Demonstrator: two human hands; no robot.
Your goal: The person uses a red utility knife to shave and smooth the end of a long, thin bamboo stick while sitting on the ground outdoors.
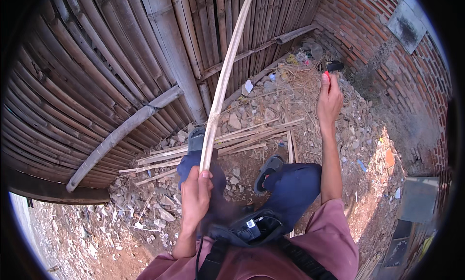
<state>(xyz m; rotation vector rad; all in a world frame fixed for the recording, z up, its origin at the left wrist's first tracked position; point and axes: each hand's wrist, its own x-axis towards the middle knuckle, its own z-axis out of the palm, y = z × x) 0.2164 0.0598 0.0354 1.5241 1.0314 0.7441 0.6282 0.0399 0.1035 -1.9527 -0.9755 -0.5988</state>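
My left hand [195, 193] grips the lower end of a long, pale split-bamboo strip [220, 86]. The strip slants up and away past the top of the picture, leaning slightly right. My right hand [330, 103] is raised, with the arm stretched out, and closes around a red-handled tool [327, 74]. Only a bit of its red handle shows above the fingers. Beyond it is a dark, block-like shape; I cannot tell whether it belongs to the tool. The two hands are well apart.
Several bamboo strips [252, 138] lie on the rubble-strewn ground [164, 214] around my feet. A bamboo-slat wall [97, 72] stands at left and ahead, with a thick post [169, 43]. On the right rises a brick wall [358, 28]. Litter and dry straw [300, 74] gather in the far corner.
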